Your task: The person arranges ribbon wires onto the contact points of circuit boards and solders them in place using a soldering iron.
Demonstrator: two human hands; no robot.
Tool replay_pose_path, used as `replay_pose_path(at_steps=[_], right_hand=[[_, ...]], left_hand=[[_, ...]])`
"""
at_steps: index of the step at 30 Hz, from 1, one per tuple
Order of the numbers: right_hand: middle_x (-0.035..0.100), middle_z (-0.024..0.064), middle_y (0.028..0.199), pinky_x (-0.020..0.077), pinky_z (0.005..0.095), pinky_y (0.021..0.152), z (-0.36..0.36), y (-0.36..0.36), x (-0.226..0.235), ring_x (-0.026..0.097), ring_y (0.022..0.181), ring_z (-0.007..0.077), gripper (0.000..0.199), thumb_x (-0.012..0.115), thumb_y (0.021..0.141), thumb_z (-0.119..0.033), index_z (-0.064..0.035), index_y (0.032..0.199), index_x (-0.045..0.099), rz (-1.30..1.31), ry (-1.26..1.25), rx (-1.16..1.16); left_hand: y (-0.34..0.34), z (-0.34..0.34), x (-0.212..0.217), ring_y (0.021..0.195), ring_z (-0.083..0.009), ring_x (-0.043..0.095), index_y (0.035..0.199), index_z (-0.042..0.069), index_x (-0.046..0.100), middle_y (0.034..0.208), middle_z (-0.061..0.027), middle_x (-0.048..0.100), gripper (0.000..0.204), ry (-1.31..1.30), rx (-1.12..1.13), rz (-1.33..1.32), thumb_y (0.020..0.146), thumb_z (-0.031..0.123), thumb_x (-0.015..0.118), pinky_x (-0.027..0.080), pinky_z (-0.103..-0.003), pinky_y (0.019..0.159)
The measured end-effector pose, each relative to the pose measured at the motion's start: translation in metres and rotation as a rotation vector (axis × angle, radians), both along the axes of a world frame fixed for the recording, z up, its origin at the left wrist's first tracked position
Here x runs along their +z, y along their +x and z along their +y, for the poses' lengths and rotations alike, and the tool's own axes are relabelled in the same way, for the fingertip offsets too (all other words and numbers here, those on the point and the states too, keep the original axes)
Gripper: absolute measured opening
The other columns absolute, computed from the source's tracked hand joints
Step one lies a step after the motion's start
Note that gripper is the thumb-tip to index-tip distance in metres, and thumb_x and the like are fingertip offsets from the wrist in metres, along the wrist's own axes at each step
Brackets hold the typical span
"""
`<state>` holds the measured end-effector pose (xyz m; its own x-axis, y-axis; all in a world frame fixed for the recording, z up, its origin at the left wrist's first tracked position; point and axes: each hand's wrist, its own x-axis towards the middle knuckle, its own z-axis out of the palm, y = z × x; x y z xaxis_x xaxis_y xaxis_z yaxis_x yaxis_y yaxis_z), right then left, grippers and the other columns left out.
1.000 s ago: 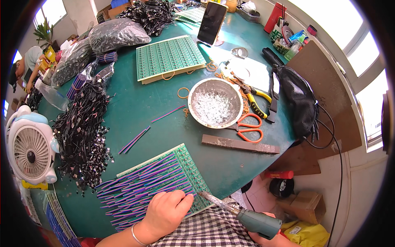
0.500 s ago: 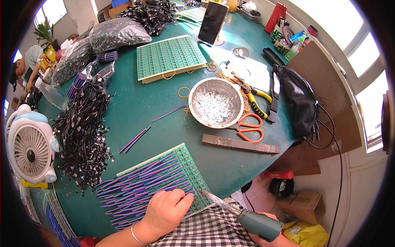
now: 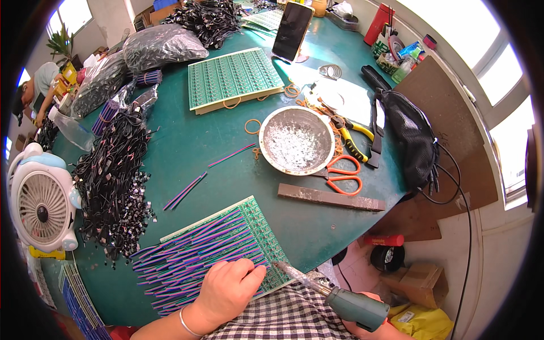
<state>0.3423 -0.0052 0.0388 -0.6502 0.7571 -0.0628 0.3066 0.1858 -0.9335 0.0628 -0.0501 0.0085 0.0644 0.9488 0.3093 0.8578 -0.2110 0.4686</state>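
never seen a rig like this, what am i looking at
No robot here: these are one person's bare hands, seen by a fisheye camera worn on the head and looking down, so straight edges bend. The left hand is over purple-and-blue wires on a green circuit board. The right hand grips what looks like a soldering iron, its tip at the board. Farther off on the green table are a bowl of silvery bits, orange-handled scissors, pliers and a propped-up phone; black cables and a small fan are at the left.
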Motion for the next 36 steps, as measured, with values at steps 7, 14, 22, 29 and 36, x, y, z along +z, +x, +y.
replay_pose_path(at_steps=[7,14,22,29,36], right_hand=[[0.058,0.0163,0.102,0.0437,0.0347,0.084,-0.003,0.001,0.002,0.057,0.093,0.0258,0.040,0.064,0.075,-0.009,0.0033,0.110,0.049,-0.058,0.029,0.002],[0.056,0.0162,0.104,0.0438,0.0351,0.083,-0.004,-0.003,0.003,0.057,0.094,0.0264,0.040,0.065,0.075,-0.010,0.0033,0.109,0.050,0.039,-0.021,-0.050],[0.057,0.0175,0.104,0.0447,0.0353,0.081,-0.004,0.005,-0.004,0.057,0.092,0.0276,0.039,0.064,0.075,-0.009,0.0032,0.109,0.051,-0.013,0.039,0.015],[0.057,0.0179,0.103,0.0445,0.0356,0.083,-0.004,0.002,-0.004,0.057,0.095,0.0265,0.045,0.064,0.076,-0.008,0.0051,0.115,0.045,0.032,0.034,0.010],[0.058,0.0156,0.099,0.0460,0.0335,0.077,-0.008,0.022,-0.029,0.058,0.086,0.0235,0.044,0.063,0.078,-0.007,0.0035,0.116,0.043,-0.097,0.186,0.093]], left_hand=[[-0.002,-0.001,0.002,0.059,-0.0157,0.053,0.086,0.006,0.061,0.073,-0.0025,0.050,0.019,-0.011,-0.030,0.035,0.068,0.010,0.059,0.039,-0.029,0.051],[-0.001,0.000,-0.001,0.058,-0.0181,0.052,0.083,0.007,0.063,0.072,-0.0031,0.052,0.023,0.002,-0.013,0.015,0.060,0.005,0.066,0.039,-0.031,0.049],[0.000,-0.001,0.001,0.056,-0.0152,0.052,0.085,0.006,0.061,0.073,-0.0024,0.051,0.016,-0.002,-0.035,0.052,0.070,0.010,0.060,0.038,-0.029,0.050],[-0.001,-0.001,-0.003,0.058,-0.0176,0.051,0.082,0.007,0.063,0.072,-0.0028,0.052,0.025,-0.003,-0.013,0.031,0.057,0.006,0.067,0.039,-0.031,0.049],[-0.004,0.001,0.001,0.057,-0.0152,0.052,0.085,0.007,0.061,0.072,-0.0017,0.050,0.018,0.013,-0.028,0.053,0.068,0.011,0.060,0.038,-0.029,0.050]])
